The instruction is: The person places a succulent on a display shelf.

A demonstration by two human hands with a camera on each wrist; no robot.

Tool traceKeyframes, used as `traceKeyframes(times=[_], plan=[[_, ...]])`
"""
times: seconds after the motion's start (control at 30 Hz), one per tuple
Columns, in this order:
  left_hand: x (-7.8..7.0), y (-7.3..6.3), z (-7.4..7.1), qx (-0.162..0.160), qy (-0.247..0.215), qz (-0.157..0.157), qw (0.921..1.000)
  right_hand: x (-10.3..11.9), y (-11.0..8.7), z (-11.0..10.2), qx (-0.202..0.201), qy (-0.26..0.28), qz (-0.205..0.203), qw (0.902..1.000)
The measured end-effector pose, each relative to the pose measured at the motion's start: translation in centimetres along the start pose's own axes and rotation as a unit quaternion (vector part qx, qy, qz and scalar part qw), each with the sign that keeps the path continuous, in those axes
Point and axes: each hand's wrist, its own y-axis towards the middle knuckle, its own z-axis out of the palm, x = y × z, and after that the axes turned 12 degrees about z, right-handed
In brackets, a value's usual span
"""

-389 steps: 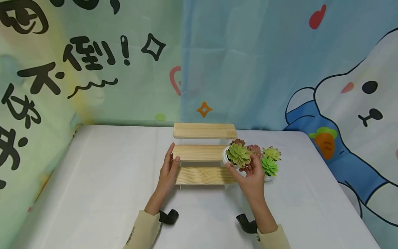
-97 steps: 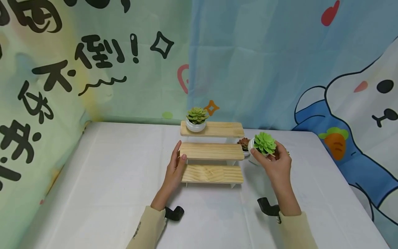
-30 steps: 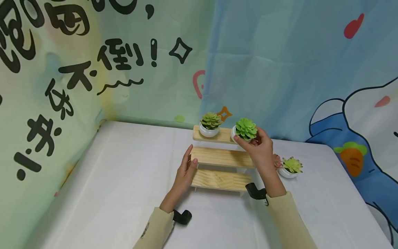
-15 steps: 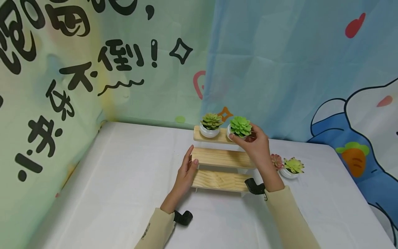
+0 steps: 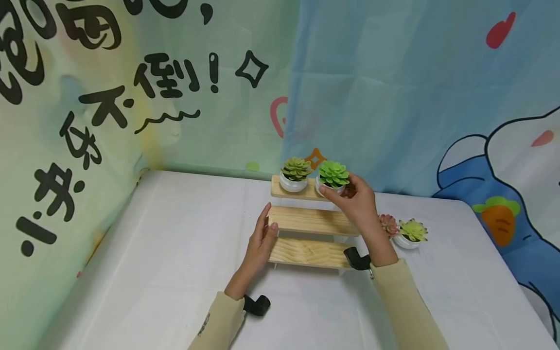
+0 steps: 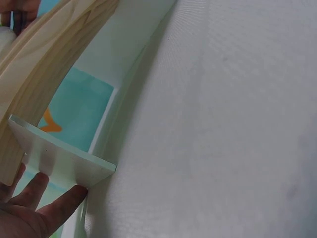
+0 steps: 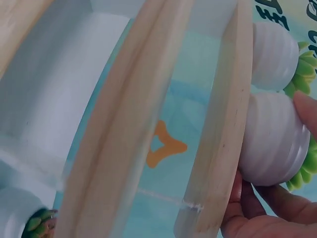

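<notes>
A wooden three-tier display shelf [image 5: 312, 221] with pale side supports stands on the table. My left hand [image 5: 262, 243] is at its left end; in the left wrist view straight fingers [image 6: 64, 208] rest against the side support [image 6: 64, 153]. My right hand [image 5: 358, 201] holds a bright green artificial succulent [image 5: 333, 173] by its white pot, thumb in front and fingers behind. In the right wrist view this white pot [image 7: 272, 141] sits right against the top board [image 7: 223, 134]. To its left on that board stands a duller green potted succulent [image 5: 295, 172].
On the table right of the shelf are a yellow-green potted succulent [image 5: 412, 232] and a reddish one [image 5: 388, 224], partly behind my right forearm. A white cloth covers the table [image 5: 175, 262]. A printed curtain [image 5: 372, 87] hangs close behind the shelf.
Since the oldest frame, the duller succulent has gone onto the top board. My right hand has brought the bright green one from the right to beside it, lately shifting left and lower. My left hand stays put.
</notes>
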Motion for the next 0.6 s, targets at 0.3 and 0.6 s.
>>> traceKeyframes(times=[0.3, 0.6], plan=[[1.4, 0.3, 0.1, -0.003, 0.007, -0.001, 1.0000, 0.5, 0.0, -0.2, 0.016, -0.015, 0.001, 0.9998], [4.2, 0.1, 0.7, -0.006, 0.008, 0.011, 0.9999, -0.1, -0.3, -0.3, 0.018, 0.007, 0.024, 0.9995]])
